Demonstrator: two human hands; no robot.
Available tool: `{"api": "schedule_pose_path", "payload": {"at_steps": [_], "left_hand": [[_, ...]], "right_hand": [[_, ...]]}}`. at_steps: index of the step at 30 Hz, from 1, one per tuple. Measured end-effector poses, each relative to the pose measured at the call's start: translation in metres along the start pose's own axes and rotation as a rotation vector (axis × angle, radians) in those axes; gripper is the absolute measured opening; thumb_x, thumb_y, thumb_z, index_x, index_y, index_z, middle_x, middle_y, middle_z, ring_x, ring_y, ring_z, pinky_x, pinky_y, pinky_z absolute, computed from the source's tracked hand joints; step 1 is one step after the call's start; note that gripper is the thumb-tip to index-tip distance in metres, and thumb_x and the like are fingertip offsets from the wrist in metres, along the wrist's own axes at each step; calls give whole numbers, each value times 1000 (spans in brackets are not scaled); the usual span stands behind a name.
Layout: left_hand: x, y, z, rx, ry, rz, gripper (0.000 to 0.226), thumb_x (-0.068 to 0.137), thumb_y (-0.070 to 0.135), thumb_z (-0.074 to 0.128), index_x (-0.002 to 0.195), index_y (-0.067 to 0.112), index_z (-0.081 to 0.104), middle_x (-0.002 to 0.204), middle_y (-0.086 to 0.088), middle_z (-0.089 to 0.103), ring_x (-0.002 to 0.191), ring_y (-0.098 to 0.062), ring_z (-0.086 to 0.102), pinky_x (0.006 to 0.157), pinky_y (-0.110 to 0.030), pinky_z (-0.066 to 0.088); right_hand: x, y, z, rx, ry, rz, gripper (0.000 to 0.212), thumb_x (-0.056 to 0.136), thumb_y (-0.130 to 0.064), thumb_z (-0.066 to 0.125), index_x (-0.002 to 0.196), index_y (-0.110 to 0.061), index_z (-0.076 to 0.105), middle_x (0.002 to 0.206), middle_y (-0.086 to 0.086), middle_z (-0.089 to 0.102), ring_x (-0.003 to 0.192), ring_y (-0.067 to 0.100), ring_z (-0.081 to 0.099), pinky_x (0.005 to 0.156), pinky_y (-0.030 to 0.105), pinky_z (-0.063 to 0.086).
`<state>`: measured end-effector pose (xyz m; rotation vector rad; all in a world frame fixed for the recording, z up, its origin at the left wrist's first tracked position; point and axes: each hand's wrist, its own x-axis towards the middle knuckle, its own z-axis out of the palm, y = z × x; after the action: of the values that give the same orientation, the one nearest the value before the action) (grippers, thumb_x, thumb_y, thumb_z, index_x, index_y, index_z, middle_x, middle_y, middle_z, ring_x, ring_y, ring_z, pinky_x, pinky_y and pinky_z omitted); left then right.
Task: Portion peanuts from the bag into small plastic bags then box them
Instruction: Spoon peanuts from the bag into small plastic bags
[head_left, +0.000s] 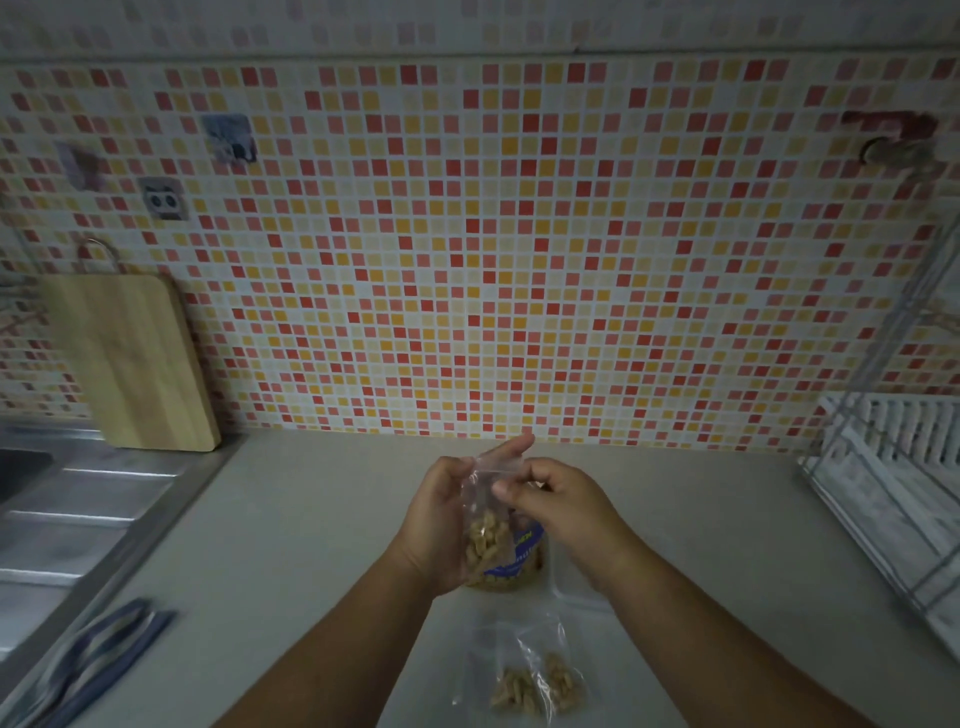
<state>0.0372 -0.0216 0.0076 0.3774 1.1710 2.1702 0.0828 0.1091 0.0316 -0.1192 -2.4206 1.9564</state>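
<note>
Peanuts, portioned: one small plastic bag (480, 519), part-filled, held upright above the tabletop (311, 519) between both hands, in front of the tiled wall (519, 234).

Left hand (439, 525): wrapped round the bag's left side and lower half, fingers curled behind it, thumb near the top edge.

Right hand (563, 501): fingers (506, 491) pressed together at the bag's upper edge, apparently pinching the closure strip. Whether the strip is already sealed cannot be told; the frame is blurred there.

Peanut bag (511, 564), blue-labelled: standing on the tabletop just behind and below the held bag, partly hidden by it.

Filled small bag (535, 675): lying flat on the tabletop near the lower edge of view, between the forearms, peanuts gathered in two clumps inside.

Other items: wooden cutting board (130, 358) leaning on the wall at left; steel sink drainer (78, 509) beside it; dish rack (893, 493) at right; blue-handled object (104, 660), too blurred to identify, lower left. No box in view.

Step judged: closing the second portion.

Risks noted: a strip pinched only partway would likely leave a gap, and peanuts could spill once the bag is laid flat. A peanut caught in the strip would stop it closing. The right wrist hangs close over the blue-labelled bag; a downward move could knock it over and scatter its contents.
</note>
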Motion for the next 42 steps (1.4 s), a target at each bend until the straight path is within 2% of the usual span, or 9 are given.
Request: {"api": "schedule_pose_path", "payload": {"at_steps": [5, 9, 14, 19, 24, 29, 33, 39, 42], "left_hand": [[-15, -20, -20, 153, 8, -22, 63, 75, 41, 49, 126, 4, 57, 128, -21, 58, 118, -36, 52, 99, -50, 39], [-27, -46, -58, 212, 20, -263, 55, 67, 35, 66, 109, -1, 66, 104, -18, 66, 91, -27, 63, 92, -43, 45], [-24, -87, -86, 782, 400, -473, 8, 83, 19, 62, 87, 15, 67, 81, -4, 62, 63, -14, 57, 67, -26, 49], [-16, -110, -94, 1329, 345, -494, 61, 78, 34, 56, 136, 18, 44, 134, -4, 47, 121, -25, 50, 96, -23, 41], [-8, -126, -106, 1599, 207, -498, 71, 58, 44, 44, 126, 22, 49, 117, 3, 40, 115, -24, 47, 91, -21, 40], [-6, -128, -115, 1639, 155, -480, 63, 53, 45, 36, 100, 11, 61, 86, 2, 32, 108, -25, 50, 83, -22, 39], [-14, -114, -111, 1618, 206, -425, 8, 76, 17, 49, 79, 24, 50, 76, 4, 48, 102, -31, 57, 78, -28, 41], [-28, -87, -123, 1530, 386, -335, 34, 73, 13, 63, 63, 37, 42, 77, 5, 62, 90, -18, 64, 64, -15, 37], [-29, -75, -126, 1479, 394, -361, 23, 72, 18, 71, 68, 39, 63, 74, 11, 66, 85, -9, 63, 64, -8, 38]], "right_hand": [[-14, 23, -19, 77, -87, 40, 17, 89, -10, 60, 103, -7, 70, 92, 7, 73, 84, 14, 68, 73, 21, 54], [-26, 54, -36, 114, -213, 185, 14, 91, -4, 54, 85, -9, 66, 72, 4, 68, 65, 13, 61, 63, 23, 49], [-36, 113, -32, -64, -218, 438, 23, 90, -7, 57, 69, -15, 58, 58, -1, 59, 44, 6, 51, 44, 17, 38], [-35, 175, -5, -288, 32, 543, 20, 78, -25, 63, 61, -15, 58, 62, 4, 62, 58, 20, 57, 60, 29, 44], [-34, 185, 11, -470, 184, 511, 32, 89, -30, 55, 61, -19, 45, 73, 2, 60, 73, 18, 52, 64, 26, 35], [-32, 193, 18, -564, 207, 433, 42, 88, -34, 57, 55, -24, 33, 56, -8, 38, 71, 18, 42, 65, 24, 29], [-32, 191, 21, -533, 227, 437, 39, 86, -37, 60, 56, -22, 40, 58, -7, 44, 72, 18, 48, 66, 24, 32], [-36, 179, 21, -516, 323, 361, 19, 85, -38, 62, 84, -24, 48, 94, 4, 62, 94, 22, 61, 78, 25, 43], [-38, 170, 24, -573, 331, 291, 20, 87, -38, 60, 91, -26, 45, 100, -1, 50, 102, 22, 58, 84, 28, 44]]}}
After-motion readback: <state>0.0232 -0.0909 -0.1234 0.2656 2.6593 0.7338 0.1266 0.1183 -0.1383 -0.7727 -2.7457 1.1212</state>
